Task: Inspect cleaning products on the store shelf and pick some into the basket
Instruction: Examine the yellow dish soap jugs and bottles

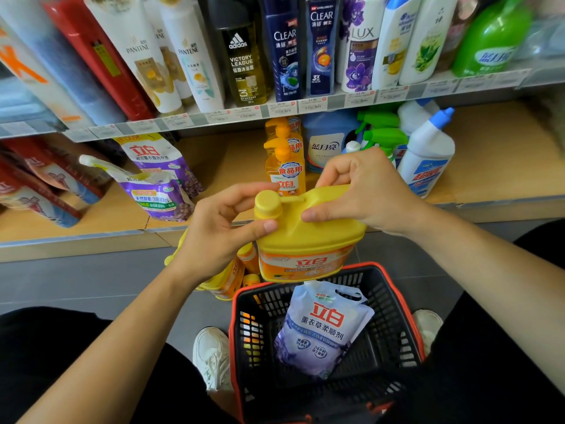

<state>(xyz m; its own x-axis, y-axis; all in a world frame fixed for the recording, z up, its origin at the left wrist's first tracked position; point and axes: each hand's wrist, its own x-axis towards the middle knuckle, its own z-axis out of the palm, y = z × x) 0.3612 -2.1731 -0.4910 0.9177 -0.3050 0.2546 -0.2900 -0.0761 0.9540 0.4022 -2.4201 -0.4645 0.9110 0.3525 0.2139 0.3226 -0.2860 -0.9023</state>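
A yellow plastic detergent jug (308, 234), orange label with red characters; black lattice-walled plastic basket (383, 313), red rim; pale lilac soft pouch (321, 328), red characters; purple refill pouches (159, 194); tan shelf (504, 154).

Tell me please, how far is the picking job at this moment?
Done: one lavender pouch lies in the basket. In hand: a yellow jug is held near the basket's far rim, the right hand gripping its handle, the left hand pinching around the cap. Left: the jug is not yet in the basket, and other products stand on the shelf.
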